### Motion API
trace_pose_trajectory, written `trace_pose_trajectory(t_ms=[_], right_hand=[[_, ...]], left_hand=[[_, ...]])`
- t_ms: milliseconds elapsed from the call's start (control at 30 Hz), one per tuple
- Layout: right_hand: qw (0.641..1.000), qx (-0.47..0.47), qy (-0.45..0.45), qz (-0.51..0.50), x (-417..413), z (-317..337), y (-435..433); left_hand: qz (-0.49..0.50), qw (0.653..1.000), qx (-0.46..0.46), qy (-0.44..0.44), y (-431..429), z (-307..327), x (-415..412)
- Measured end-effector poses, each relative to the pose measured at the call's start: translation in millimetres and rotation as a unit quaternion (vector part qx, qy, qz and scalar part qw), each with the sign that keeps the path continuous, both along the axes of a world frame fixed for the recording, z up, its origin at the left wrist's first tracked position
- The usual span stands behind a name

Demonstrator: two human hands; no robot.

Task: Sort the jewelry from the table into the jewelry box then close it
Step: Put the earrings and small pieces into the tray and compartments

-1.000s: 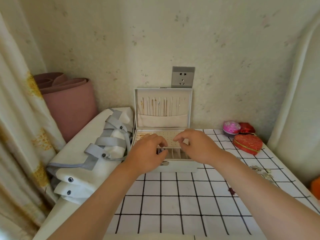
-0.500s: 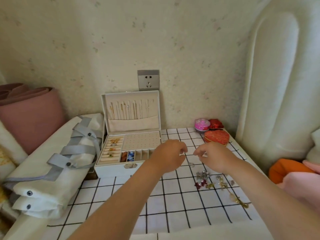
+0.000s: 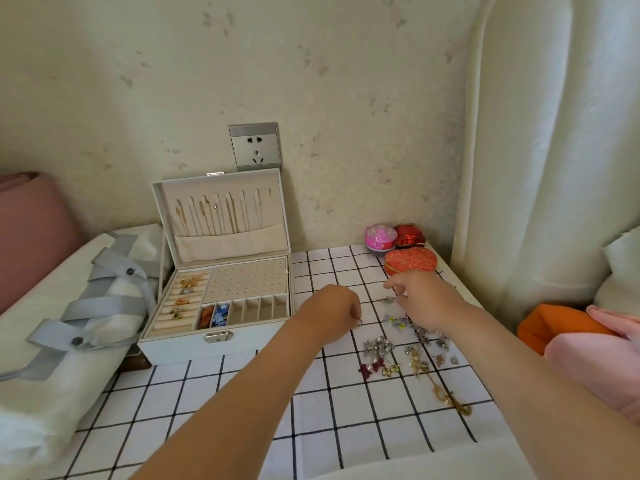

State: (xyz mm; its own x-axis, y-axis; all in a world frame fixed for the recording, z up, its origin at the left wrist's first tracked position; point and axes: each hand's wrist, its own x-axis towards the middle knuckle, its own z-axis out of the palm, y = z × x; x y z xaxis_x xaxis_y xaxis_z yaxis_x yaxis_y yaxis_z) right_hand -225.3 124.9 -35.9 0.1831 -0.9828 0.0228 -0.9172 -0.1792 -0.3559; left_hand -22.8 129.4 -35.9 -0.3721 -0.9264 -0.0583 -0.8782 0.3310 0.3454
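Note:
The white jewelry box [image 3: 180,344] stands open at the table's left, with necklaces in its raised lid, rings in the left rolls and two filled slots in the front row. Loose jewelry [image 3: 379,348] lies scattered on the checked cloth to the right of the box. My left hand [image 3: 330,313] is curled just right of the box and pinches a small silver earring [image 3: 358,322] at its fingertips. Over the far end of the pile, my right hand [image 3: 424,299] has its fingers bent down. Its fingertips are by a silver piece [image 3: 386,300].
A red heart-shaped case [image 3: 410,259], a pink round case [image 3: 380,236] and a small red box [image 3: 410,234] sit at the back right by the wall. A folded white bag with grey straps [image 3: 86,306] lies left of the box. Padded headboard [image 3: 540,168] and orange and pink cloth are on the right.
Both hands left the box's front compartments and moved right to the loose jewelry. The view swung right with them. My left hand has come down onto the small silver earring.

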Motion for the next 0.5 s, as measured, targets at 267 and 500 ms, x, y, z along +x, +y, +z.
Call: trace_pose_trajectory(t_ms=[267,500], right_hand=[[0.999,0.003,0.033,0.01,10,-3,-6],[1.0,-0.002,-0.003,0.002,20,3,-3]], left_hand=[[-0.003,1.0,-0.001,-0.003,-1,-2,-3],[0.019,0.998,-0.055,0.033,2,5,4]])
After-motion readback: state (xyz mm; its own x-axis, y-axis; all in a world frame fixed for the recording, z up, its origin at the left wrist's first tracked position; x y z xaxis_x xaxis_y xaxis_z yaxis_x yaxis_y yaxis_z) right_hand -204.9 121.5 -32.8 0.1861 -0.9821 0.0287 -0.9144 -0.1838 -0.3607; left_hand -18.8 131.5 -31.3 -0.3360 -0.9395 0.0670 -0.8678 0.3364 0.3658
